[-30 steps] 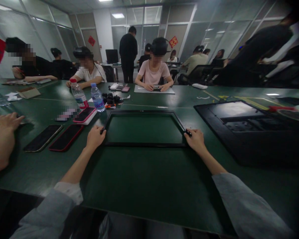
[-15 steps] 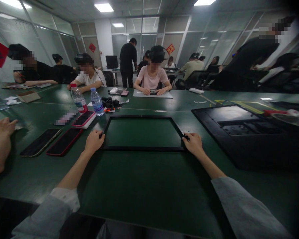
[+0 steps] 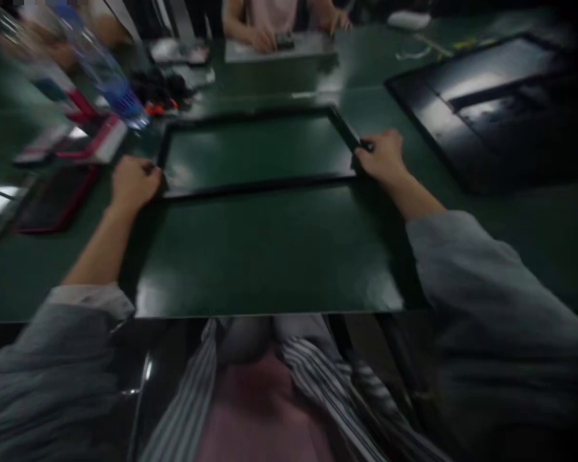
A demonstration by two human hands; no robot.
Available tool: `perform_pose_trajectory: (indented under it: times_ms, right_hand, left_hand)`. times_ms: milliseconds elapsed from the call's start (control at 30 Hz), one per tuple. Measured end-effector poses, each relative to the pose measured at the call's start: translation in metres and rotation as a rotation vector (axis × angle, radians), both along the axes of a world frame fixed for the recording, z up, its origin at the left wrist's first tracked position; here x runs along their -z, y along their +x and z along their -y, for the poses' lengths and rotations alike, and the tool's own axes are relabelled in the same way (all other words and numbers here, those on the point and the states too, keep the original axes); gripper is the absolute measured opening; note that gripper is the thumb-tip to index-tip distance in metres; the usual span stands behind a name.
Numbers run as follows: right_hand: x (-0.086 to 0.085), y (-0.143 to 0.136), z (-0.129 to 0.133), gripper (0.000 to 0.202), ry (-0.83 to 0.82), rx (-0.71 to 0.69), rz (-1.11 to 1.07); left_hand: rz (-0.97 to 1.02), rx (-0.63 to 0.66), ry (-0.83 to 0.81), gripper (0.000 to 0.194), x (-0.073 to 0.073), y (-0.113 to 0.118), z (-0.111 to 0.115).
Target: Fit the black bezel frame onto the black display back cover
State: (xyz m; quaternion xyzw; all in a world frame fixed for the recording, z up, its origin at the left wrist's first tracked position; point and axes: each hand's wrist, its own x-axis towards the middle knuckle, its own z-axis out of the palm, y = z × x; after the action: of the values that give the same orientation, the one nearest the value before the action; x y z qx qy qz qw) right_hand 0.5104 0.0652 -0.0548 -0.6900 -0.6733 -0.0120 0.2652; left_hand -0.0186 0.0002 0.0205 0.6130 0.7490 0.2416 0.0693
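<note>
A thin black rectangular frame (image 3: 264,185), like a monitor bezel, shows the green tabletop (image 3: 270,256) through its open middle. My left hand (image 3: 133,183) grips its left side, fingers closed round the edge. On the opposite side my right hand (image 3: 381,154) is closed on the frame, thumb and fingers pinching it. Whether the frame rests flat on the table or is slightly lifted, I cannot tell. The picture is blurred by motion.
Left of the frame lie a red-edged phone (image 3: 58,199), another phone (image 3: 2,205) and a bottle (image 3: 120,96). A large black panel (image 3: 491,122) lies at the right. Across the table, a person's hands (image 3: 264,38) rest over a light mat (image 3: 289,52).
My view has tipped downward, bringing my lap and the table's near edge into sight. Both hands keep hold of the frame, which now appears higher in view and slightly slanted.
</note>
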Motion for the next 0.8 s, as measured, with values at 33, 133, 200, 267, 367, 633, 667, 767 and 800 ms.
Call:
perform_pose_trajectory:
  times_ms: [33,133,200,267,367,633,667,767,800]
  right_hand:
    - [0.000,0.003,-0.009,0.065,0.012,0.026,0.006]
    - [0.013,0.020,-0.011,0.061,0.058,0.046,0.018]
    - [0.026,0.029,0.005,0.042,0.019,0.056,0.005]
    - [0.035,0.029,0.022,0.036,-0.021,0.088,-0.002]
    - [0.037,0.018,0.034,0.040,-0.061,0.159,-0.038]
    - [0.042,0.018,0.027,0.042,0.095,0.094,-0.146]
    - [0.043,0.018,0.027,0.043,0.100,0.093,-0.149]
    - [0.038,0.014,0.030,0.047,0.099,0.067,-0.179]
    - [0.034,0.012,0.033,0.049,0.107,0.053,-0.205]
  left_hand:
    - [-0.055,0.002,0.011,0.040,0.000,-0.003,-0.010]
    - [-0.259,0.050,0.020,0.038,0.024,-0.010,-0.031]
    - [-0.272,0.066,0.006,0.041,0.049,-0.011,-0.030]
    - [-0.232,0.040,0.043,0.039,0.066,-0.012,-0.024]
    - [-0.187,0.062,0.035,0.040,0.075,-0.013,-0.017]
    - [-0.144,0.030,0.130,0.038,0.078,-0.018,-0.016]
    - [-0.143,0.022,0.130,0.039,0.077,-0.017,-0.014]
    - [-0.139,0.005,0.177,0.042,0.072,-0.012,-0.007]
    - [-0.135,0.003,0.203,0.043,0.069,-0.010,-0.004]
